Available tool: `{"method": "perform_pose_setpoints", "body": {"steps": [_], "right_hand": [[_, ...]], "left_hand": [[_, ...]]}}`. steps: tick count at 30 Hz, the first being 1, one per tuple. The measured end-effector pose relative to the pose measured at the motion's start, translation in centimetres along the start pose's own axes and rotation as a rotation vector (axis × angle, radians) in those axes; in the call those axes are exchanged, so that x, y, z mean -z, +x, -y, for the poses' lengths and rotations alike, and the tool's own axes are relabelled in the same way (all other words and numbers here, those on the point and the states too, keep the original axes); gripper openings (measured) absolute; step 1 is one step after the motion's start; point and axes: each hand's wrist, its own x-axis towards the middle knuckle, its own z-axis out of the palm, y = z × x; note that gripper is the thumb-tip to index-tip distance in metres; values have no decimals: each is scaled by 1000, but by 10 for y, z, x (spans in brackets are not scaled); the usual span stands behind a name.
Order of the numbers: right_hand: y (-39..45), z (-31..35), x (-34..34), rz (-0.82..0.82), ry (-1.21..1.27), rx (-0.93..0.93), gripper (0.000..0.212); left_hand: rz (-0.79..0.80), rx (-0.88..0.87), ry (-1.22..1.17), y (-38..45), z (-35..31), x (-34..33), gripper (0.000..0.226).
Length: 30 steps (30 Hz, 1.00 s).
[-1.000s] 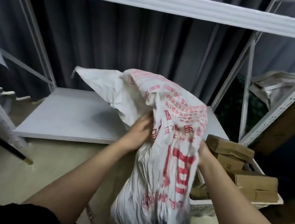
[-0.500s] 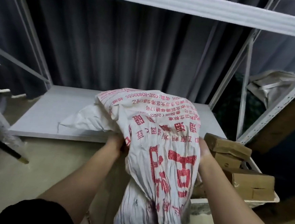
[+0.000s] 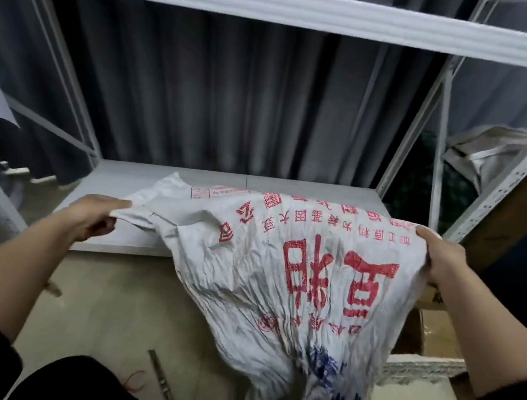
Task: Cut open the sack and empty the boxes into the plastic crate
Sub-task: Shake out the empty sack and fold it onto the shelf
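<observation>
A: Status on sack?

B: Spread wide between both hands, limp & flat-looking. Far edge draped on low shelf, rest hanging over floor toward cam. White woven, creased.

A: Print?

B: Big red Chinese chars mid-panel, upside down from this view. Smaller red lines nearer shelf, also inverted, too small/blurred to read. Red chevron logo left of centre. Blue print at bottom end, smeared by blur. No brand legible.

A: Hands?

B: L hand pinching left corner flap, thumb over fabric, fingers curled under. R hand gripping right edge, fingers wrapped behind cloth. Both closed on sack.

A: Boxes, crate?

B: Boxes brown cardboard, low right, mostly hidden behind sack & R forearm. Crate only a pale rim strip showing under them; boxes appear to sit in it.

A: vs 0.5 s ago?

B: Then bunched into tall hump, hands close together at its sides, box stack in plain view on right. Now hands pulled well apart, sack stretched out & lower, covering most of boxes.

A: Else?

B: Cutter-like tool on floor w/ red loop beside it. Grey curtain behind rack.
</observation>
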Motion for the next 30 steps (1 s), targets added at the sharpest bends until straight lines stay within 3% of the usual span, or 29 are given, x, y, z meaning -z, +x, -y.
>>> {"method": "perform_pose_setpoints", "body": {"steps": [2,3,6,8,10,12,15,18,21,25,28,30], "right_hand": [[2,0,4,-81,-8,3,64],[-1,0,4,-72,44,-4,68],[15,-14,-10,127,195,-48,39],[16,-18,-23,278,271,-110,25],[5,-18,-29,403,395,-171,29],[-5,-19,-33,452,551,-148,38],[-17,-22,-36,489,534,-49,48],[-30,-21,-50,563,323,104,40],[-28,-18,-55,451,272,231,24],[-13,-3,-41,146,267,222,23],[-9,8,-34,57,221,281,33],[-8,11,-30,36,214,284,33]], "left_hand": [[-92,-8,-141,-4,0,-4,20],[-77,1,-285,-7,0,-14,18],[252,34,-651,-25,5,-60,26],[392,73,-632,-35,9,-91,28],[349,86,-643,-39,9,-115,19],[217,-13,-581,-35,4,-125,6],[152,-148,-492,-28,-4,-130,47],[84,-156,-640,-21,-15,-129,50],[-63,-132,-831,-9,-30,-123,29],[-196,21,-925,12,-37,-90,45],[-65,-24,-829,21,-43,-68,52],[20,-74,-697,15,-49,-61,40]]}}
